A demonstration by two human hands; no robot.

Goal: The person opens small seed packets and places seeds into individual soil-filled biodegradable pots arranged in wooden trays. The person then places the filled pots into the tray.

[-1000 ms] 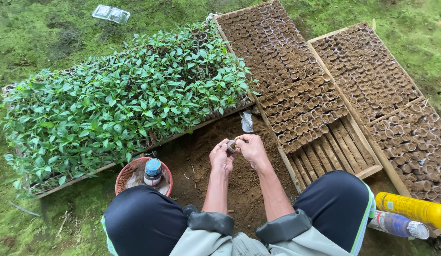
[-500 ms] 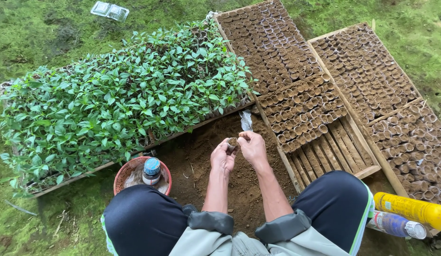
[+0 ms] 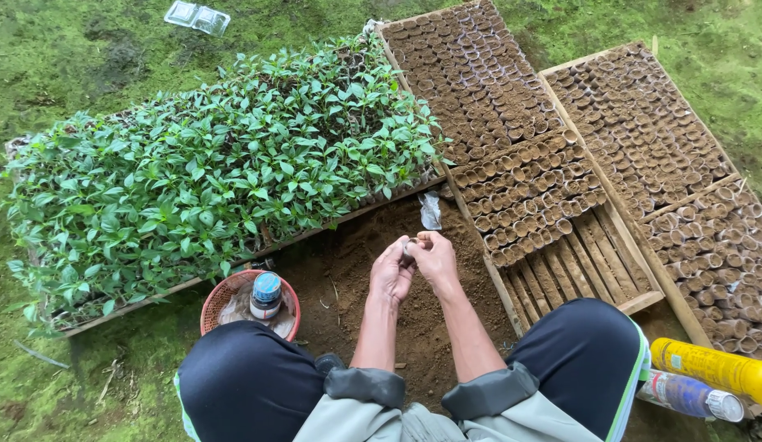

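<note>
My left hand [image 3: 391,274] and my right hand [image 3: 434,258] meet above a patch of loose brown soil [image 3: 413,315], between my knees. Together they hold a small soil-filled pot [image 3: 409,246], pinched between the fingertips and mostly hidden by the fingers. Just right of my hands lies a wooden tray [image 3: 577,254] partly filled with rows of the same small pots [image 3: 524,192]; its near slats are bare.
A dense tray of green seedlings [image 3: 209,172] fills the left. A red basket [image 3: 225,296] with a blue-capped bottle [image 3: 265,295] sits by my left knee. A second pot tray [image 3: 643,123] lies far right. A yellow can [image 3: 712,368] and a grey can [image 3: 692,394] lie at lower right.
My hands have closed tighter around the small pot and shifted slightly right. The camera view has drifted a little.
</note>
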